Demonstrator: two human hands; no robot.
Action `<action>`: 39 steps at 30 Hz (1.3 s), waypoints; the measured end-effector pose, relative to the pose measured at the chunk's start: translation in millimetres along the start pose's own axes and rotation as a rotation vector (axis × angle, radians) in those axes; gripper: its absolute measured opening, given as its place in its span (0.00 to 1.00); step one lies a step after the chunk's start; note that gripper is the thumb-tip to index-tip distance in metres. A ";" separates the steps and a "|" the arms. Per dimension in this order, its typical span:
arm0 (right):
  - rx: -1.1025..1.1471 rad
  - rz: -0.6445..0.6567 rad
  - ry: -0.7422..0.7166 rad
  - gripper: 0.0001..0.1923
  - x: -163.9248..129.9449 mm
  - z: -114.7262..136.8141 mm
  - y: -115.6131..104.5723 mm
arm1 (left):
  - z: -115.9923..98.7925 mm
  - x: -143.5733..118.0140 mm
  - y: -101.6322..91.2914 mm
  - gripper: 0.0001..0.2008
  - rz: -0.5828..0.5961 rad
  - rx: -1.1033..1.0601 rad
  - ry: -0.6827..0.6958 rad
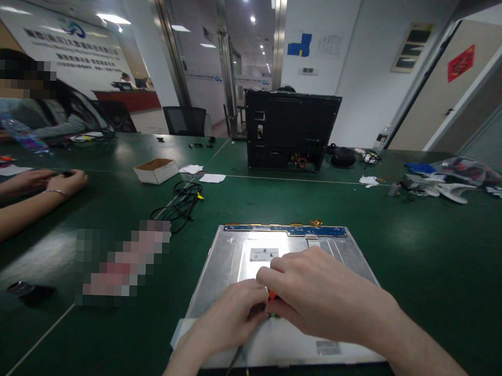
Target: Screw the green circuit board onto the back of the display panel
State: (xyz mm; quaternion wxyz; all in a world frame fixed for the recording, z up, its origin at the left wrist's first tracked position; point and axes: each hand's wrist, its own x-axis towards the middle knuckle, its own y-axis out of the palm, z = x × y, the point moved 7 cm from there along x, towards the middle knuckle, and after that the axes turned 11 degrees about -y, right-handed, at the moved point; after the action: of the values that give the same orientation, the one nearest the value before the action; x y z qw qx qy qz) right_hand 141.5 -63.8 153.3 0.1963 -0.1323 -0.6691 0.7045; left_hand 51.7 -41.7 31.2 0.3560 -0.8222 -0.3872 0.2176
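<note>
A flat metal display panel [232, 253] lies on the green table, with a blue circuit strip [290, 230] along its far edge. Over the panel's middle, my left hand [230, 313] and my right hand [317, 294] meet. Both pinch a small orange part [272, 294] between their fingertips; most of it is hidden. A thin dark cable [233, 365] runs from under my left hand toward me.
A black monitor housing [290, 129] stands upright at the back. A small cardboard box [156, 170] and a coiled black cable [180, 202] lie to the left. Another person's hands [49, 181] rest at the left edge. Clutter and bags [449, 181] sit far right.
</note>
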 end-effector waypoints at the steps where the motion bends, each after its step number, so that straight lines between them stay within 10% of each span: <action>1: 0.001 0.001 0.005 0.01 0.1 -0.2 0.2 | 0.0 0.0 -0.2 0.06 0.002 -0.006 -0.001; 39: 0.024 0.010 0.028 0.01 -0.5 0.3 -2.6 | 9.6 -0.9 5.0 0.06 0.026 0.030 -0.050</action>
State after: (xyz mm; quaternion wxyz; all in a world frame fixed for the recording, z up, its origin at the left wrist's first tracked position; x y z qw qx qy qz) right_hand 142.1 -64.2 155.8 0.2037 -0.1428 -0.6570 0.7116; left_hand 47.5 -40.6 21.2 0.3555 -0.8161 -0.3820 0.2484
